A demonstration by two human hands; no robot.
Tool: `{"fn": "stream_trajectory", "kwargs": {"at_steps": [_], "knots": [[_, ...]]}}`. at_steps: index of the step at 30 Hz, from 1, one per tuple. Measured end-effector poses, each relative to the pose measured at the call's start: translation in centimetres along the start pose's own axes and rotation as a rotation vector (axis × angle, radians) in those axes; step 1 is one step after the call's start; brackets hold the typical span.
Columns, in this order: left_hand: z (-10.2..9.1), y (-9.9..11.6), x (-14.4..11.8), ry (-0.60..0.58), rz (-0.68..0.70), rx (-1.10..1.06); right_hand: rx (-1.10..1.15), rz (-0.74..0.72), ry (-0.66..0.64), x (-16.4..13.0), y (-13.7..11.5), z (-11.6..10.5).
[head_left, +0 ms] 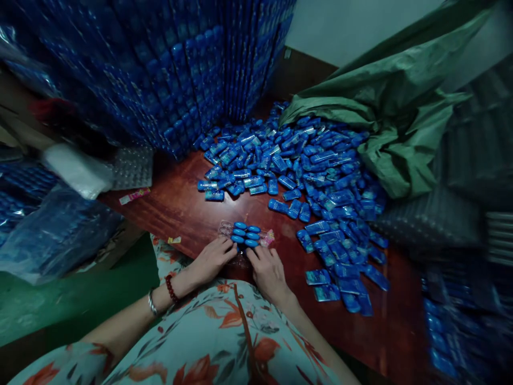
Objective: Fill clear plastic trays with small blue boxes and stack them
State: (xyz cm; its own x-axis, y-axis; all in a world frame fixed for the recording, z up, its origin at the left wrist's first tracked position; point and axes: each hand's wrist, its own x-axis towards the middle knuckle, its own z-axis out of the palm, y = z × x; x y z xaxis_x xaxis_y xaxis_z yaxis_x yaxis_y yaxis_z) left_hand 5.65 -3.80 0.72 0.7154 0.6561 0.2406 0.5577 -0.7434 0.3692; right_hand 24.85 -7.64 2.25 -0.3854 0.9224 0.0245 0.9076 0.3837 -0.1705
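Note:
A clear plastic blister tray (228, 229) lies on the dark red wooden table (180, 206) near its front edge, with several small blue packets (245, 234) set in its pockets. My left hand (212, 259) rests at the tray's near left side, fingertips touching the blue packets. My right hand (267, 272) sits at the near right side, fingers on the tray edge by the packets. Whether either hand grips a packet is hidden by the fingers. A large loose heap of the same blue packets (304, 166) spreads across the table beyond and to the right.
Tall stacks of filled blue trays (168, 69) rise at the back left. A green sack (401, 112) spills packets at the back right. Empty clear trays (132, 168) and a white bag (76, 170) lie left; stacked trays (436, 224) stand right.

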Motion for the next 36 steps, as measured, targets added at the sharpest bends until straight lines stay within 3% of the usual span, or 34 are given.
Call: {"fn": "stream_trajectory", "kwargs": {"at_steps": [4, 8, 11, 14, 16, 17, 20, 22, 24, 26, 28, 32, 34, 36], "knots": [[0.4, 1.0, 0.5, -0.036, 0.022, 0.086, -0.042, 0.0, -0.058, 0.9, -1.0, -0.4], [0.7, 0.5, -0.1, 0.095, -0.044, 0.065, 0.108, -0.004, 0.132, -0.6, -0.4, 0.6], [0.3, -1.9, 0.0, 0.278, -0.233, -0.085, 0.233, 0.049, 0.355, -1.1, 1.3, 1.2], [-0.4, -5.8, 1.9, 0.422, -0.488, -0.072, 0.219, 0.22, 0.472, 1.3, 4.7, 0.9], [-0.8, -8.3, 4.1, 0.355, -0.534, 0.017, 0.13, 0.355, 0.389, 4.3, 7.4, 0.3], [-1.0, -9.3, 5.2, 0.253, -0.522, 0.056, 0.068, 0.385, 0.284, 6.0, 8.7, -0.1], [-1.6, -11.2, 7.9, -0.095, -0.482, 0.116, -0.04, 0.369, -0.064, 9.8, 11.6, -1.3], [-2.0, -11.5, 8.3, -0.212, -0.493, 0.131, -0.056, 0.333, -0.197, 10.4, 12.2, -1.7], [-2.4, -11.1, 7.2, -0.249, -0.528, 0.143, -0.054, 0.32, -0.235, 9.3, 12.0, -1.9], [-2.9, -9.8, 5.1, -0.25, -0.553, 0.128, -0.008, 0.328, -0.195, 6.9, 11.3, -2.0], [-3.3, -7.7, 2.4, -0.132, -0.566, 0.034, 0.137, 0.326, -0.086, 3.9, 10.2, -2.0], [-2.9, -2.3, -1.8, 0.252, -0.55, -0.295, 0.582, 0.3, 0.163, -1.1, 7.2, -1.7], [-1.8, 0.0, -2.7, 0.307, -0.474, -0.386, 0.696, 0.255, 0.225, -2.2, 5.5, -0.9], [-0.4, 1.3, -2.9, 0.281, -0.352, -0.39, 0.719, 0.158, 0.254, -2.6, 4.1, 0.4]]}}
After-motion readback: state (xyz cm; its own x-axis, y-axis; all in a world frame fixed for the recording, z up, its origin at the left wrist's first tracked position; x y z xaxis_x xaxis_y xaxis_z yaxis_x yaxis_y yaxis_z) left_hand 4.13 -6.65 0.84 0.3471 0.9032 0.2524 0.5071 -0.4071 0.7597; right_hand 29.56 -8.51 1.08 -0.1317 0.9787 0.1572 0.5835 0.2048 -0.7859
